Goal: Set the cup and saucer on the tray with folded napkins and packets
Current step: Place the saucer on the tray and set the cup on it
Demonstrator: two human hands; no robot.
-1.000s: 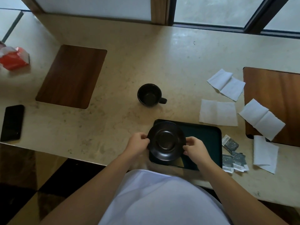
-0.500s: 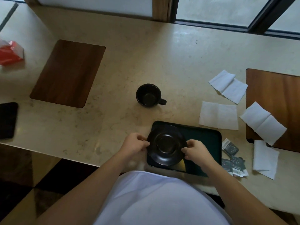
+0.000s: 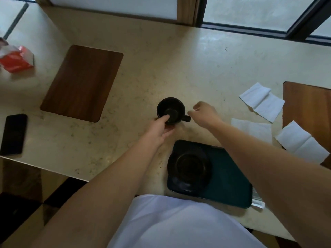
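The black cup (image 3: 171, 110) stood upright on the surface (image 3: 161, 65), just beyond both hands, its handle toward the right hand (image 3: 204, 114), likely so that hand could take it; the left hand (image 3: 159, 127) made a half-closed grip, one finger on the near rim, steadying; the right grip was loosely open, fingertips just beside the handle, holding nothing; nearer the body, the saucer (image 3: 189, 168) sat on the tray (image 3: 231, 179); napkins (image 3: 263, 101) lay right of the grip.

The pale stone desk (image 3: 161, 68) carries a wooden mat (image 3: 82, 83) far left, a phone (image 3: 13, 134), a red packet (image 3: 16, 59), a black cup (image 3: 171, 110) mid-desk, a dark tray (image 3: 231, 178) near, and white napkins (image 3: 263, 102) right.
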